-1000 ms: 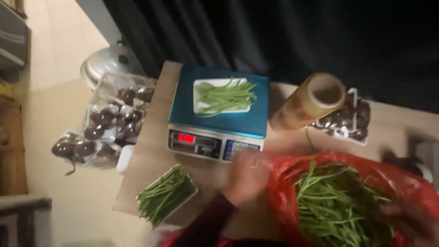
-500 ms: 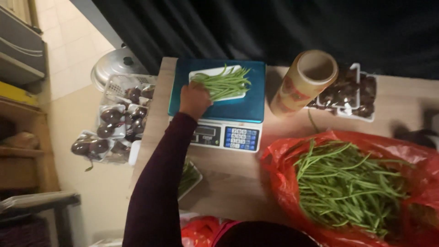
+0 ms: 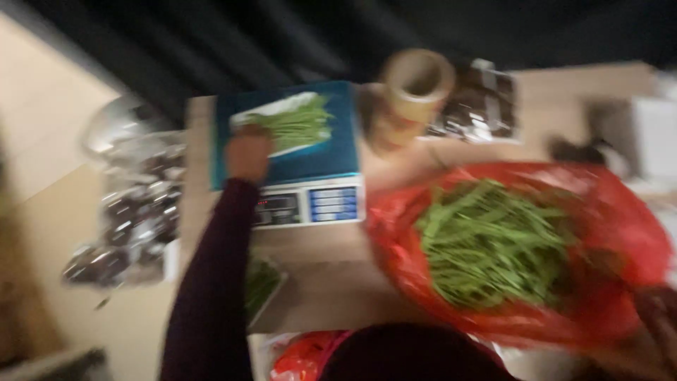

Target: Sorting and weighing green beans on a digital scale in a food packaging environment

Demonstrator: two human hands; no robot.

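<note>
Head view, blurred by motion: my left hand [image 3: 248, 152] reaches out along a dark sleeve [image 3: 211, 282] to the near-left corner of the white tray [image 3: 278, 113] of green beans [image 3: 300, 125] sitting on the blue scale [image 3: 289, 152]. The fingers look curled at the tray's edge, but the blur keeps me from telling whether they grip it or only touch it. My right hand [image 3: 659, 317] is barely in frame at the lower right, by the rim of the red bag [image 3: 522, 247]; how far open it is I cannot tell.

The step in hand, as I judge it, is weighing a portion: the tray is on the pan and the display faces me, just nearer than my left hand. The next move calls for a clear pan and a steady reading, so the hand would have to come off the tray.

The count: one scale, one tray on it, one red bag heaped with loose beans [image 3: 493, 240] right of my left arm, one second tray of beans [image 3: 262, 286] beside my left forearm, one roll of cling film [image 3: 412, 88] beyond the bag, one wrapped pack of dark produce [image 3: 479, 106] beside it, and several more wrapped packs [image 3: 137, 212] off the counter [image 3: 331, 289] to my left, too blurred to number.
</note>
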